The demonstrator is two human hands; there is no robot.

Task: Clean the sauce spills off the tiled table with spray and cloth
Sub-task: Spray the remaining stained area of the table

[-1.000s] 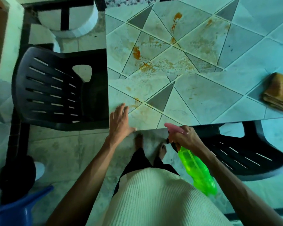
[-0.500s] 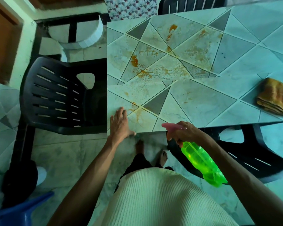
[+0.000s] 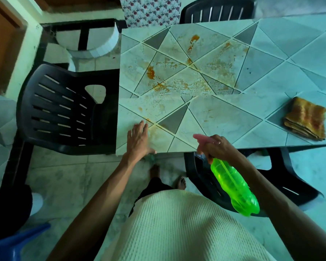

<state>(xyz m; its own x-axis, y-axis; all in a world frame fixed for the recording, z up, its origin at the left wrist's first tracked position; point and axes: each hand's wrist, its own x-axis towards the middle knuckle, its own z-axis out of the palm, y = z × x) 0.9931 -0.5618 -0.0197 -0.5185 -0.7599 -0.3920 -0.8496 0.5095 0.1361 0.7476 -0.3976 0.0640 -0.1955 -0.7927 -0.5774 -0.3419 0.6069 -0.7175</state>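
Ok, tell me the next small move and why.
Probably push the bottle forward and squeeze the trigger over the sauce. The right hand grips the bottle at the near edge of the table, with the nozzle aimed across it, while the thickest sauce lies farther in. The cloth lies folded, untouched.

Pale marbled floor (image 3: 64,176) tiles fill the lower left. A black slatted chair (image 3: 60,110) stands at centre left beside the tiled desk (image 3: 271,59). A second chair (image 3: 218,10) sits at top centre, and a third chair (image 3: 290,178) is tucked under the desk at lower right. A brown wooden door (image 3: 0,44) is at upper left, with floral fabric (image 3: 151,10) at the top.
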